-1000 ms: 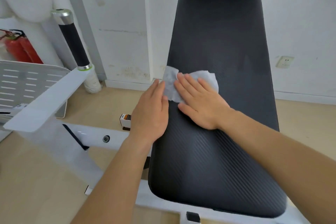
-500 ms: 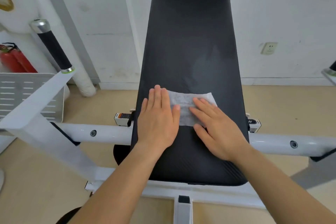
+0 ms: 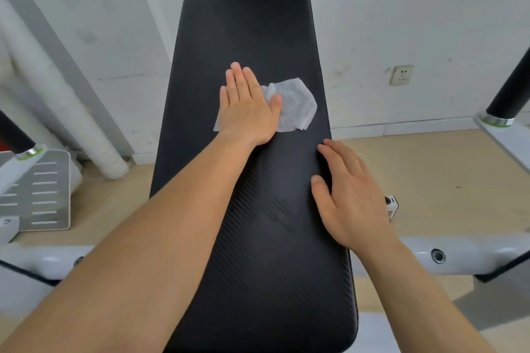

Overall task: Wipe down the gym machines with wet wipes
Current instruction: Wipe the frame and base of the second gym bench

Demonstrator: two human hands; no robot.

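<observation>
A long black padded bench (image 3: 252, 37) of a gym machine runs up the middle of the head view. A crumpled white wet wipe (image 3: 295, 106) lies on its middle part. My left hand (image 3: 246, 107) lies flat on the wipe's left half, fingers together, pressing it onto the pad. My right hand (image 3: 348, 198) rests lower down on the pad's right edge, fingers spread, holding nothing and clear of the wipe.
The machine's white frame tube (image 3: 464, 255) crosses under the pad. Black handle posts stand at the left (image 3: 14, 135) and right (image 3: 510, 89). A perforated grey plate (image 3: 43, 192) and a white pipe (image 3: 94, 137) sit left; a wall socket (image 3: 401, 74) is right.
My left hand has slid the wipe up the pad and now presses it alone. My right hand has come off the wipe and dropped back to the pad's right edge.
</observation>
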